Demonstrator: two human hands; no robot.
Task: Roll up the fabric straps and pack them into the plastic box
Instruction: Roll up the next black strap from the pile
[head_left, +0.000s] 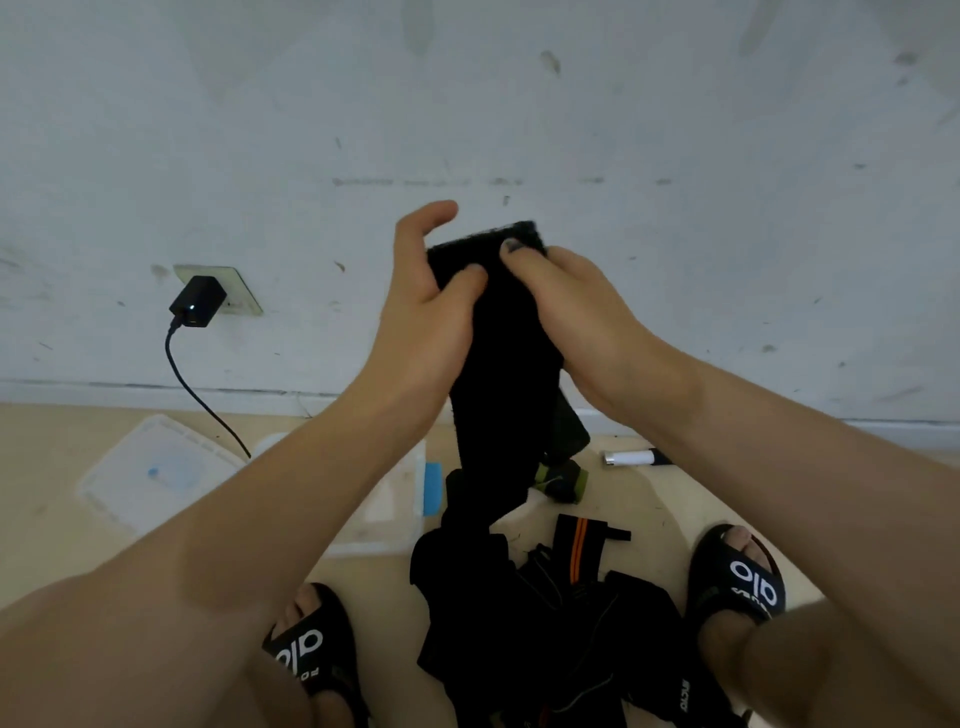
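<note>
I have the black fabric strap (498, 332) held up in front of me, well above the plastic box (374, 519) that sits open on the floor below my left forearm. My left hand (426, 322) grips the strap's left edge near its top, thumb pressed on the front face, the index finger lifted off and loosely curled. My right hand (576, 312) pinches the opposite edge at about the same height, thumb on the front, the other fingers hidden behind the cloth. Both hands are closed on the same strap, side by side, touching it at its upper end.

The strap's long axis runs nearly straight down from my hands, and its tail hangs into the heap of black straps (550, 639) lying just right of the box, between my sandals. So the free length lies below the hands, toward me, and rolling should start from the top end (the only end I hold) and wind downward, I judge. The left hand is the nearer one to the box for the drop-in later.

The box lid (150, 467) lies just left of the box, and a white marker (631, 458) lies well right of it.
</note>
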